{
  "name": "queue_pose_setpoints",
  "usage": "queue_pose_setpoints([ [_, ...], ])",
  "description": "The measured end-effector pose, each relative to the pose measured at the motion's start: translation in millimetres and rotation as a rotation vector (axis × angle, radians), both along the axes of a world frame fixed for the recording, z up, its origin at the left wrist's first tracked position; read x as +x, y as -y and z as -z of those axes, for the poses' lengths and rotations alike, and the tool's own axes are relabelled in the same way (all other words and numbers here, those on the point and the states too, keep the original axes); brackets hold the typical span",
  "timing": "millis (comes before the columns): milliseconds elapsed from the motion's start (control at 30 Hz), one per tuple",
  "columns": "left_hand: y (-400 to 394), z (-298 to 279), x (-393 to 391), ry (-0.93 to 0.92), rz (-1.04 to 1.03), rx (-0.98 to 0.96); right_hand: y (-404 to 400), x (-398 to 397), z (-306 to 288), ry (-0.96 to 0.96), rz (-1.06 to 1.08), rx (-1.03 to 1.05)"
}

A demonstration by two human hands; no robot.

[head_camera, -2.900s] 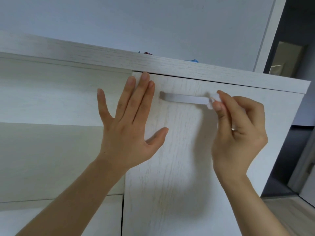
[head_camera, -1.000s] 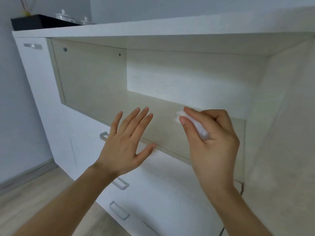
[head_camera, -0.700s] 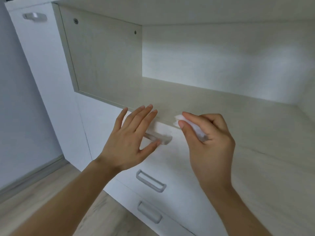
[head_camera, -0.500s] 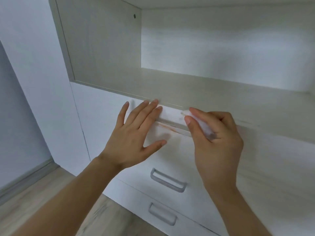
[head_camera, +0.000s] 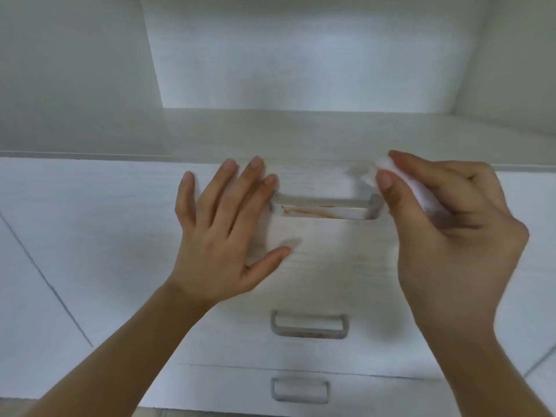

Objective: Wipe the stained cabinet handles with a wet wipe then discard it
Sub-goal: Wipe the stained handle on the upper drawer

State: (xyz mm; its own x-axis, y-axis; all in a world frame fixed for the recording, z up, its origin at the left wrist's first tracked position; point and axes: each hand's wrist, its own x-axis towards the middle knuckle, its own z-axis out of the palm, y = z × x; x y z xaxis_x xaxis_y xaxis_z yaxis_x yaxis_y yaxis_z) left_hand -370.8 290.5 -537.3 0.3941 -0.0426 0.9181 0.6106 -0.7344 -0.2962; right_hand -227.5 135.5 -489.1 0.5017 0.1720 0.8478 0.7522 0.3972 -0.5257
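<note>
Wipe (head_camera: 421, 194) sits folded in the right hand (head_camera: 451, 230), pinched between thumb and fingers just right of the top drawer's handle (head_camera: 325, 206), which carries an orange smear. Left hand (head_camera: 222, 233) lies flat, fingers straight, on the drawer front (head_camera: 331, 266) beside the handle's left end. Soft, limp and damp, the wipe likely needs bunching behind the fingertips to scrub the rigid handle.

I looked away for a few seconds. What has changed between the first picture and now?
The person left the upper door handle and came down past the open shelf to the top drawer handle, which bears an orange smear. The left hand now lies flat on the drawer front beside it. The right hand still pinches the wet wipe, now near the handle's right end.
</note>
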Motion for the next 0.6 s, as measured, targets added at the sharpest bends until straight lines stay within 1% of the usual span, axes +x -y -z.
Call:
queue_pose_setpoints([
  [133, -6.7, 4.4, 0.8, 0.018, -0.007, 0.048, 0.8, 6.1, 6.5, -0.062, 0.020, 0.009],
  [267, -7.8, 5.8, 6.7, 0.095, 0.012, 0.074, -0.4, 17.6, 25.0, -0.174, -0.044, 0.088],
  [333, -6.3, 6.7, 10.2, 0.121, 0.021, 0.078, 1.4, 21.9, 32.4, -0.159, -0.063, 0.088],
  [467, 2.4, 9.6, 16.4, 0.155, 0.011, -0.007, 0.9, 24.3, 34.1, -0.137, -0.142, 0.050],
  [600, 9.8, 7.3, 15.0, 0.124, 0.041, -0.097, -8.6, 19.1, 29.9, -0.108, -0.204, 0.043],
])
